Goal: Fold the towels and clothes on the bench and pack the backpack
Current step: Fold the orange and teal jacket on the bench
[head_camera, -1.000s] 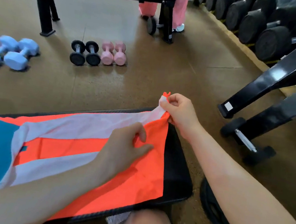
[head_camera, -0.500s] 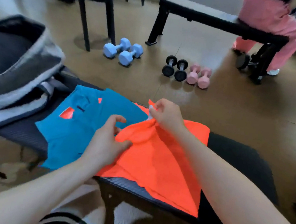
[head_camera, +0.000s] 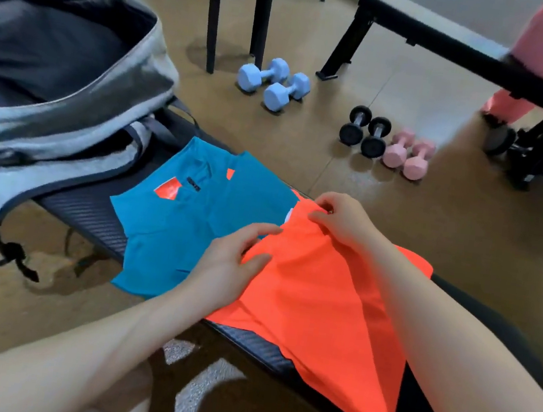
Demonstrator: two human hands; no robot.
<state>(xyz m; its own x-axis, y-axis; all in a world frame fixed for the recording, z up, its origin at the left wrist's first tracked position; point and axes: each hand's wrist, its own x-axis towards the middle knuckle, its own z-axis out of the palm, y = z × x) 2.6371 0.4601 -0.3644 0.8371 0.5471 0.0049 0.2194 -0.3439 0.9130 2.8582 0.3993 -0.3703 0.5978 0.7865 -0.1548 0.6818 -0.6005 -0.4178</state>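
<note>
while the orange garment (head_camera: 314,291) lies across the black bench (head_camera: 89,213), overlapping a teal shirt (head_camera: 192,216), the right hand (head_camera: 347,222) pinches its far edge and the left hand (head_camera: 231,262) rests on it, fingers loosely spread (holding nothing). the backpack (head_camera: 55,80) gapes open at far left.

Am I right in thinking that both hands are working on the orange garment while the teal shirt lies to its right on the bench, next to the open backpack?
Not quite: in the head view the teal shirt lies to the left of the orange garment, not its right. The rest holds: the left hand and right hand are on the orange garment, and the open backpack sits beside the shirt on the bench.
</note>
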